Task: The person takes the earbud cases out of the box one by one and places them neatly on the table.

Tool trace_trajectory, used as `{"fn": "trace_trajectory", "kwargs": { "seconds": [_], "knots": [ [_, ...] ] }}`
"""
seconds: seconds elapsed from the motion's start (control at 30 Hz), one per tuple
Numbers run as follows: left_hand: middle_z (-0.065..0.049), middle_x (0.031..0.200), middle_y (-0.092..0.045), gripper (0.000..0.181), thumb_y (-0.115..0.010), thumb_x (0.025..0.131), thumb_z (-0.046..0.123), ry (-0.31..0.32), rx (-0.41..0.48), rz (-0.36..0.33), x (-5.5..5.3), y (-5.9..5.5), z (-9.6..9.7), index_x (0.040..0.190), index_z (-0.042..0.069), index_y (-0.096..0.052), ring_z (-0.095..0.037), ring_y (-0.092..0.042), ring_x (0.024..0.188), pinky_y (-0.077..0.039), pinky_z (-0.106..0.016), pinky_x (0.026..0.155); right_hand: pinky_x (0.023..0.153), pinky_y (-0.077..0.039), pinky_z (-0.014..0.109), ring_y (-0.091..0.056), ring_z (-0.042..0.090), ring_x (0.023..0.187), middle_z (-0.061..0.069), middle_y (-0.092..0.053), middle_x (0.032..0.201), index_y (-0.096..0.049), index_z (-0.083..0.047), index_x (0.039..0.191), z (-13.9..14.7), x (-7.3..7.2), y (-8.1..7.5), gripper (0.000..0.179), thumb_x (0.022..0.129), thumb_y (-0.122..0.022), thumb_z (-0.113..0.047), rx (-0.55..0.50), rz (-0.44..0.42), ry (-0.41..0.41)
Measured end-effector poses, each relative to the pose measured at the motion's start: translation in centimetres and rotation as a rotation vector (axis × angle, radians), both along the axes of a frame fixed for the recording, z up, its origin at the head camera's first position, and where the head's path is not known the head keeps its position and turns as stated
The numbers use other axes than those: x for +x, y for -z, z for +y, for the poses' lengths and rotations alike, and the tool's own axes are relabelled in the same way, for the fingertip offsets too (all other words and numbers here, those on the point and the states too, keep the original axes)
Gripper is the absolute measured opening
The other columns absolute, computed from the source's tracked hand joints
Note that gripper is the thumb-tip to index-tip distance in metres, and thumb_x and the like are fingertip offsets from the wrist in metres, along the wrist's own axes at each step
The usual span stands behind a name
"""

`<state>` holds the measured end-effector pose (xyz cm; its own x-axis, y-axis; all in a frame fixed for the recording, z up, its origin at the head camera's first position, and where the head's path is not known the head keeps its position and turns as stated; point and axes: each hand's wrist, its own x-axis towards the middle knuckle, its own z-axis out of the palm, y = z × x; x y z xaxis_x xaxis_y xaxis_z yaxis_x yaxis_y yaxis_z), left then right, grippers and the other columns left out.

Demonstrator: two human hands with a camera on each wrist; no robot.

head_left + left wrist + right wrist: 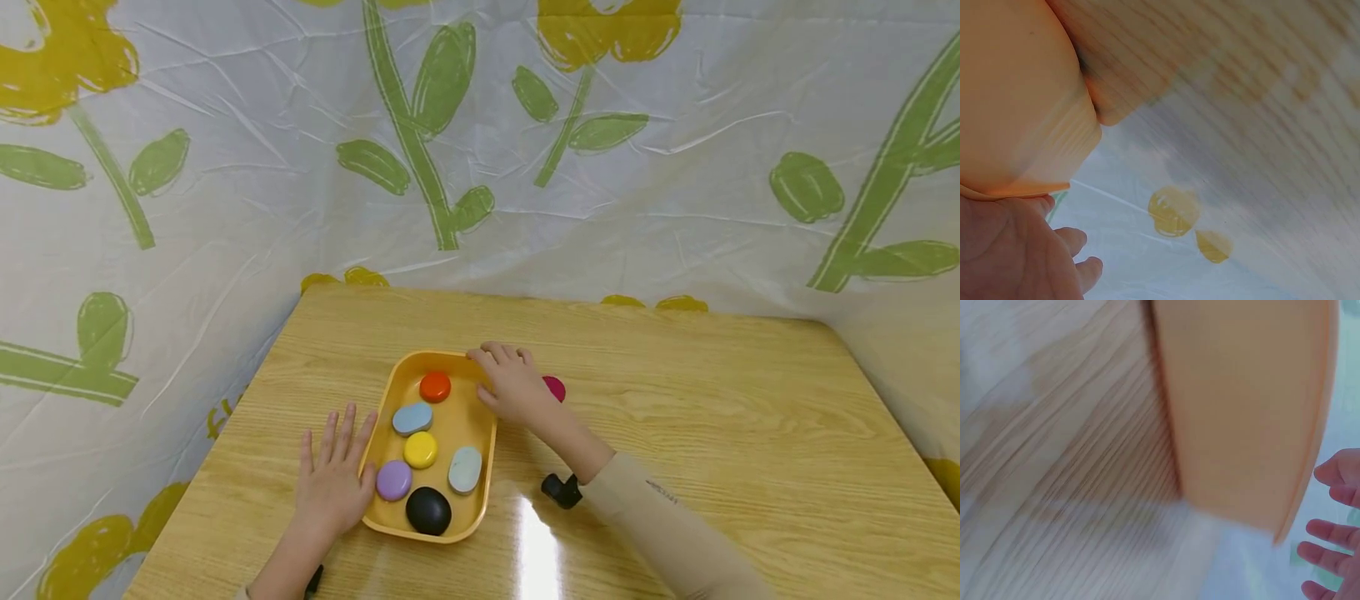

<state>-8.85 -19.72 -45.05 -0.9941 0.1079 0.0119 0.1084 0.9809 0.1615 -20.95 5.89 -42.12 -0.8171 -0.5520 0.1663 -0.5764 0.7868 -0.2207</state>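
Note:
An orange-yellow plastic tray [386, 527] rests on the wooden table. Inside it lie smooth rounded pieces: red [435, 387], light blue [412, 418], yellow [421, 450], purple [393, 481], black [428, 511] and pale grey [465, 469]. My left hand [333, 487] lies along the tray's left side with fingers spread, its thumb and fingertips right at the rim. Over the tray's far right corner, my right hand [515, 387] has its fingers loosely apart, with nothing between them. The right wrist view shows those fingers [1329, 559] beside the tray's wall [1241, 412].
A dark pink round piece [554, 388] sits on the table [712, 417] just right of my right hand, partly hidden by it. Black wrist-worn gear [561, 492] shows by the right sleeve. A flower-printed cloth [262, 167] hangs around the table's far and left edges.

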Motion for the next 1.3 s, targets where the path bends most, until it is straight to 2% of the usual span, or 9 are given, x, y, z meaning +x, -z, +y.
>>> {"fn": "trace_trajectory", "kwargs": {
  "seconds": [0.23, 0.5, 0.87, 1.1, 1.3],
  "knots": [
    [-0.014, 0.152, -0.014, 0.057, -0.045, 0.092, 0.026, 0.002, 0.009, 0.004, 0.0, -0.1, 0.1, 0.145, 0.016, -0.026, -0.035, -0.009, 0.138, 0.000, -0.058, 0.107, 0.096, -0.035, 0.049, -0.044, 0.029, 0.117, 0.010, -0.046, 0.128, -0.045, -0.015, 0.131, -3.7, -0.6, 0.3, 0.046, 0.087, -0.059, -0.022, 0.108, -0.005, -0.150],
    [-0.014, 0.152, -0.014, 0.057, -0.045, 0.092, 0.026, 0.001, 0.001, 0.011, 0.0, 0.2, 0.0, 0.145, 0.016, -0.027, -0.035, -0.009, 0.138, 0.000, -0.057, 0.107, 0.102, -0.034, 0.045, -0.042, 0.028, 0.122, 0.009, -0.042, 0.133, -0.041, -0.016, 0.135, -5.7, -1.7, 1.8, 0.050, 0.088, -0.057, -0.022, 0.223, -0.067, -0.254],
    [-0.014, 0.152, -0.013, 0.058, -0.044, 0.092, 0.026, -0.002, 0.004, 0.008, 0.0, 0.3, 0.0, 0.145, 0.017, -0.026, -0.035, -0.007, 0.138, 0.002, -0.057, 0.107, 0.105, -0.029, 0.042, -0.033, 0.023, 0.130, 0.004, -0.034, 0.144, -0.037, -0.024, 0.140, -6.3, -1.5, 3.3, 0.053, 0.090, -0.053, -0.027, 0.406, -0.082, -0.242],
    [-0.014, 0.152, -0.014, 0.057, -0.044, 0.092, 0.026, -0.002, 0.014, -0.005, 0.0, 0.1, 0.1, 0.145, 0.017, -0.026, -0.036, -0.007, 0.138, 0.002, -0.057, 0.107, 0.101, -0.033, 0.039, -0.038, 0.023, 0.124, 0.004, -0.039, 0.138, -0.042, -0.024, 0.137, -6.4, -1.4, 3.5, 0.047, 0.091, -0.053, -0.025, 0.416, -0.038, -0.239],
    [-0.014, 0.152, -0.012, 0.057, -0.044, 0.092, 0.026, -0.005, 0.018, -0.012, 0.0, 0.0, 0.1, 0.145, 0.017, -0.026, -0.036, -0.007, 0.138, 0.003, -0.057, 0.107, 0.097, -0.037, 0.041, -0.043, 0.025, 0.114, 0.008, -0.042, 0.128, -0.046, -0.022, 0.130, -6.1, -1.2, 3.5, 0.040, 0.091, -0.055, -0.022, 0.366, -0.058, -0.226]
  ]
}}
